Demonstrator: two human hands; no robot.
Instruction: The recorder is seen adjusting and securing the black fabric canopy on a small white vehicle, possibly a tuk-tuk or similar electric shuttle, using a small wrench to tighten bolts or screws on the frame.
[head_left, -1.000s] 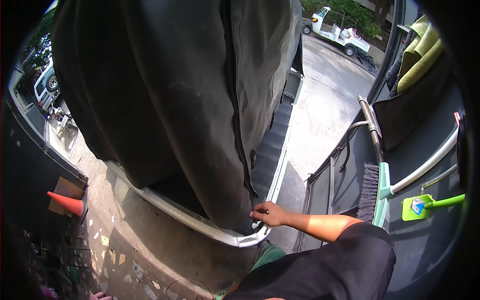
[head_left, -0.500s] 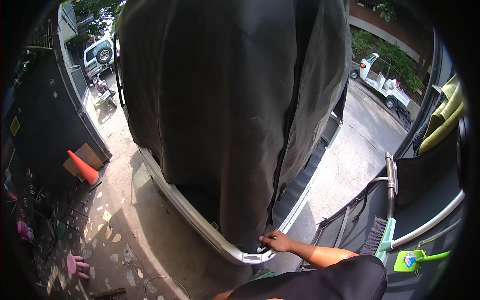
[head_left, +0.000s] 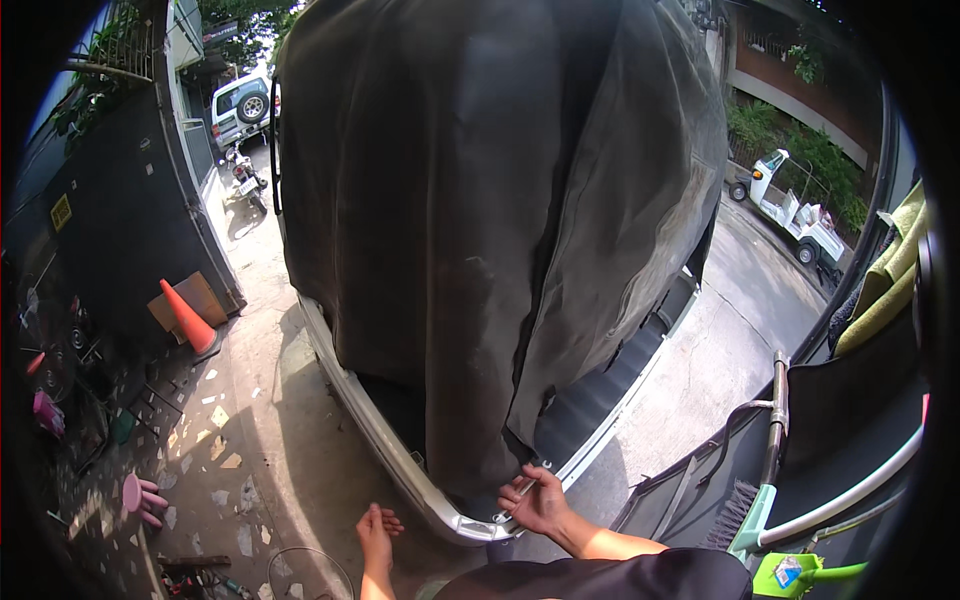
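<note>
A large black cover [head_left: 480, 260] hangs in folds in front of me, with a long overlapping slit down its right part. Its lower end reaches the white curved rim [head_left: 375, 455] of what looks like a vehicle's bed. My right hand [head_left: 542, 503] is at the cover's bottom corner, just over the rim's near bend, with curled fingers gripping the edge. Just left of the rim, my left hand [head_left: 377, 535] is raised, fingers apart and slightly bent, holding nothing.
An orange cone [head_left: 190, 318] leans by cardboard at left. A pink stool-like object [head_left: 145, 498] lies on the paved floor. A broom [head_left: 745, 525] and green dustpan [head_left: 785, 575] stand at right. Beyond are a motorcycle [head_left: 245, 178], a white car [head_left: 240, 108] and a three-wheeler [head_left: 795, 215].
My left hand has risen into view beside the rim. My right hand has turned, showing more of its palm, and the cover's lower corner has shifted left. The view has swung slightly.
</note>
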